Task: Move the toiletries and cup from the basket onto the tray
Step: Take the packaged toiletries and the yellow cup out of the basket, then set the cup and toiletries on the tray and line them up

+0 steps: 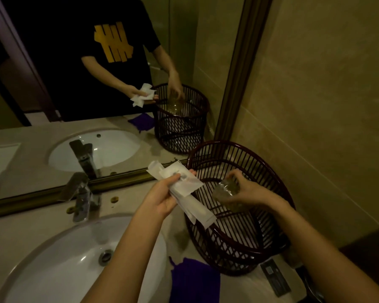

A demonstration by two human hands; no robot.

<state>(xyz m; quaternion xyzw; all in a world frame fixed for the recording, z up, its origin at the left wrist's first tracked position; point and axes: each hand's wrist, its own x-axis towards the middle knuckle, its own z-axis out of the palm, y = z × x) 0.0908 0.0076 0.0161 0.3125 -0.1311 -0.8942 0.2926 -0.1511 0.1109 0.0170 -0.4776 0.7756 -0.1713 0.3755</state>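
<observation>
While the left hand (162,200) grips white toiletry packets (184,189), the right hand (247,191) clasps the glass cup (225,193) over the basket (260,232); nothing's delivered, and seemingly no tray's in view.

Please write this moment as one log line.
left hand: holds packets | right hand: holds cup over basket | tray: unseen

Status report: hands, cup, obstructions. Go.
Left hand clutching white packets. Right hand gripping glass cup inside basket. Tray not in view.
</observation>
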